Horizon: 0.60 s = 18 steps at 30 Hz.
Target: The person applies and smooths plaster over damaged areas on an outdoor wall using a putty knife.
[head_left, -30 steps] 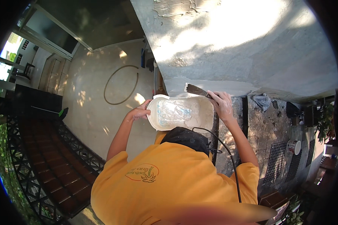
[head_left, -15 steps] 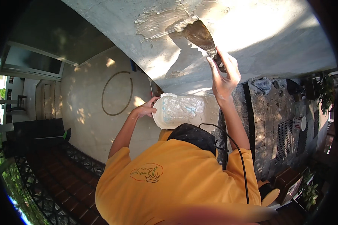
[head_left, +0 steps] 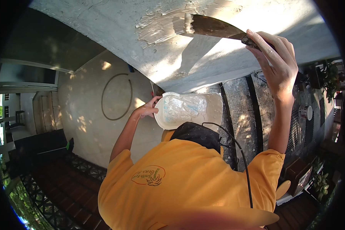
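My right hand is closed round the dark handle of a putty knife. The wide blade points left, with pale filler along its tip, and lies against or just off the wall. Beside the tip a patch of wet, ridged filler covers part of that wall. My left hand grips the left rim of a white plastic tub, its thumb on the rim. Inside the tub is white, shiny filler. The tub is held in front of my body, below the wall.
A curved hose lies on the pale floor at the left. Dark steps or slabs run along the right, with a white bucket farther out. A black cable hangs over my shirt. Potted plants stand at the lower right.
My right hand has moved right with the putty knife, whose blade now lies flatter and points left. The filler patch looks more spread near the tip. My left hand and the tub have barely moved.
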{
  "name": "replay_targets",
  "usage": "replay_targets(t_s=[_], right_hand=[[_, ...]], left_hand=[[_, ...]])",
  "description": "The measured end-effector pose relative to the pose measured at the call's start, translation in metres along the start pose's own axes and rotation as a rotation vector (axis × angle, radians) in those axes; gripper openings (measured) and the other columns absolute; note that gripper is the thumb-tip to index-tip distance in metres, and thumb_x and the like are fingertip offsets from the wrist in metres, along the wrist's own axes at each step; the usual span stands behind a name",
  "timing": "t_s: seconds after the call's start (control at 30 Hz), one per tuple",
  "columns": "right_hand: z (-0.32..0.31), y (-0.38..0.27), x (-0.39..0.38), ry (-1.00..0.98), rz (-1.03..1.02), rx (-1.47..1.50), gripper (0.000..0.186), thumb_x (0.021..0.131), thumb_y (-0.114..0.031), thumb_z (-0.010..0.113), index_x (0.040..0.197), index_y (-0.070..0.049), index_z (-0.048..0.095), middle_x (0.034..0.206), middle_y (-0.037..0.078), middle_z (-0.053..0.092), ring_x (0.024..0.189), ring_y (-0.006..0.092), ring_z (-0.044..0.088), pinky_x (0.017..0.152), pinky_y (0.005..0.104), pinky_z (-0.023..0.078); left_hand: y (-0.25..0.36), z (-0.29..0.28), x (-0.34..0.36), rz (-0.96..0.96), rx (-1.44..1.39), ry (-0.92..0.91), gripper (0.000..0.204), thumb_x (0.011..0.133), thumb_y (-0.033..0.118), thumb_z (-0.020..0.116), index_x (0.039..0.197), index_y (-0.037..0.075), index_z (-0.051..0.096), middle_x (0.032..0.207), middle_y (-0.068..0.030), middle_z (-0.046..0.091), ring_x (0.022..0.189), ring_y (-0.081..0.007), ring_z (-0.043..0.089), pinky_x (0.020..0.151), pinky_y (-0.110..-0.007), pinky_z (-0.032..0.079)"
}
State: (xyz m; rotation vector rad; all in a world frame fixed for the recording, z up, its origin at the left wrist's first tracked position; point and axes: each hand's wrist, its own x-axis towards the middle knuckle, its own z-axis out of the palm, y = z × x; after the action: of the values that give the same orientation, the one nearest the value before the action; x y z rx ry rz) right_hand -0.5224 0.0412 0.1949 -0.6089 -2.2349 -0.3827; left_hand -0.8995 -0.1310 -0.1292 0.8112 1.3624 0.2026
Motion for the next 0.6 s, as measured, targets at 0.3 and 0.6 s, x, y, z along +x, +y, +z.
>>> replay_targets(t_s=[0.3,0.6], right_hand=[[-0.031,-0.002,-0.014,-0.037,0.093,-0.092,0.044,0.076,-0.012,0.079,0.119,-0.019,0.073,0.1,0.0,0.072,0.089,0.015,0.065,0.081,0.031,0.047],[0.061,-0.066,-0.058,0.402,0.737,0.565,0.045,0.076,0.006,0.08,0.12,0.001,0.069,0.111,0.013,0.071,0.098,0.0163,0.066,0.085,0.0278,0.052]], left_hand=[[-0.005,-0.005,0.007,0.061,-0.006,-0.027,0.084,0.078,0.013,0.061,0.152,0.025,0.025,0.114,-0.0084,0.06,0.1,-0.0178,0.061,0.081,-0.037,0.056],[-0.012,-0.001,0.009,0.064,-0.002,-0.018,0.083,0.077,0.012,0.061,0.152,0.024,0.026,0.116,-0.0085,0.06,0.102,-0.0181,0.061,0.082,-0.038,0.056]])
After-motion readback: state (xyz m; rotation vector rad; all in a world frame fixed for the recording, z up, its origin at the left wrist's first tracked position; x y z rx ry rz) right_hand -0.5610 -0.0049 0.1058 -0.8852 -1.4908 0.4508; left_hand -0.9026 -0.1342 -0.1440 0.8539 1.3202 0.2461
